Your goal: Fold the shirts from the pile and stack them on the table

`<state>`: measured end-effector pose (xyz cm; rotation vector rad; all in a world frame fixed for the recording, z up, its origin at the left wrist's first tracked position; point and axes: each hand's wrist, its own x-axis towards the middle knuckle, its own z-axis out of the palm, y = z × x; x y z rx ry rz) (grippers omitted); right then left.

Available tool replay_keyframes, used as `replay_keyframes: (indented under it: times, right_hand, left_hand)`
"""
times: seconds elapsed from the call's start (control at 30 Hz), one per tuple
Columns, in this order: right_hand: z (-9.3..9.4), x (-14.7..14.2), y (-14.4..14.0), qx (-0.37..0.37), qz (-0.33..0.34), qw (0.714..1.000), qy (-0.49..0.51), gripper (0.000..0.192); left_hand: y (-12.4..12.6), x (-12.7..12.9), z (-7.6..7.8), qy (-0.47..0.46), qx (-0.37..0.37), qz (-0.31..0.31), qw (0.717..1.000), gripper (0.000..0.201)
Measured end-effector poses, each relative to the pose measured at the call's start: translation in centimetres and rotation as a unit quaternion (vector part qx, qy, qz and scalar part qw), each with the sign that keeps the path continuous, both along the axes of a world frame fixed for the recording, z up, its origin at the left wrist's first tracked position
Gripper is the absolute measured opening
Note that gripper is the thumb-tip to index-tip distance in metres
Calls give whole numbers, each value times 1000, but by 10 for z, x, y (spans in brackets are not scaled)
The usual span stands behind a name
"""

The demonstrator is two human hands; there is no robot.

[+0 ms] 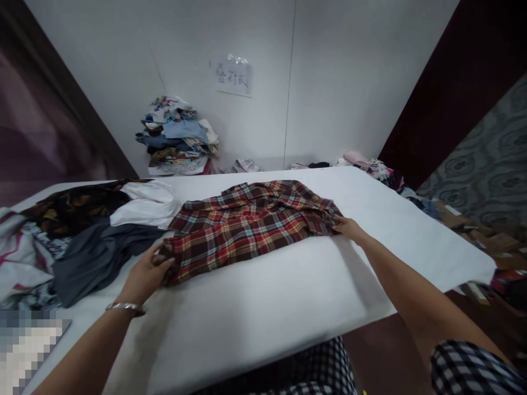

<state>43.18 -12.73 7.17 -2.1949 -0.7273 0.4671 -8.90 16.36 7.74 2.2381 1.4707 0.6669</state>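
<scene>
A red plaid shirt (247, 225) lies folded lengthwise across the white table (288, 307). My left hand (148, 274) grips the shirt's near left end, fingers curled over the hem. My right hand (348, 227) pinches the shirt's right end, near the collar. A silver bracelet sits on my left wrist.
A heap of clothes lies on the table's left: a white garment (146, 206), a grey one (99, 252), a dark patterned one (69, 206). A stack of folded clothes (179, 137) stands by the far wall. More clothing (370, 164) and boxes lie at the right.
</scene>
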Motion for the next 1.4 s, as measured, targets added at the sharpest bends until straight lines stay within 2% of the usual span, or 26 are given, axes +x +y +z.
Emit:
replay_keyframes:
  times: [0.07,0.17,0.2,0.27,0.37,0.43,0.5,0.6,0.67,0.73,0.8,0.87,0.97,1.1,1.17,1.2,1.27,1.33,1.4]
  right_hand:
    - [8,6,-17,40,10,998,52,30]
    - [13,23,-67,98,42,989,104,31]
    - [11,29,-87,89,53,989,104,31]
    - [2,36,-122,28,55,993,105,29]
    - [-13,34,-147,-58,45,993,96,26]
    - [-15,26,-145,-58,41,996,53,29]
    - [-8,14,-132,-30,33,999,-15,33]
    - [5,-5,-104,-8,39,994,-100,42]
    - [9,-16,-85,-37,67,986,-146,48]
    - [7,-23,-73,-91,83,973,-193,41]
    - [3,-25,-69,-124,64,968,-207,25]
    - [0,-21,-73,-95,13,983,-158,21]
    - [-2,-14,-88,7,-69,998,13,18]
    - [4,-15,-103,127,-121,968,182,17]
    - [14,-22,-103,158,-125,956,211,23]
    - [21,-25,-101,165,-123,955,213,25]
    - [39,-31,-94,159,-110,961,196,28]
    - [62,-35,-85,122,-98,974,163,28]
    - [88,-43,-73,72,-73,988,117,26]
  left_hand:
    - [-6,6,18,-26,0,60,998,50]
    - [-8,2,36,-38,67,129,989,50]
    - [-9,-2,36,-28,71,125,989,50]
    - [-11,-8,26,20,14,85,996,46]
    - [-15,-14,2,110,-86,44,989,39]
    - [-17,-16,-10,138,-92,48,985,38]
    - [-17,-16,-15,136,-77,56,986,38]
    - [-19,-14,-10,122,-81,68,987,40]
    - [-22,-11,-4,94,-71,71,991,37]
    - [-27,-9,0,42,-28,74,996,33]
    - [-30,-9,1,26,3,90,996,34]
    - [-31,-12,1,79,-24,94,992,35]
    - [-27,-16,2,148,-91,79,982,44]
    - [-24,-9,10,171,-57,78,981,61]
    - [-28,3,11,170,13,43,985,56]
    - [-31,11,10,163,54,4,985,51]
    - [-40,30,6,146,119,-114,976,43]
    - [-51,50,3,135,134,-216,958,37]
    - [-68,73,3,113,107,-257,954,35]
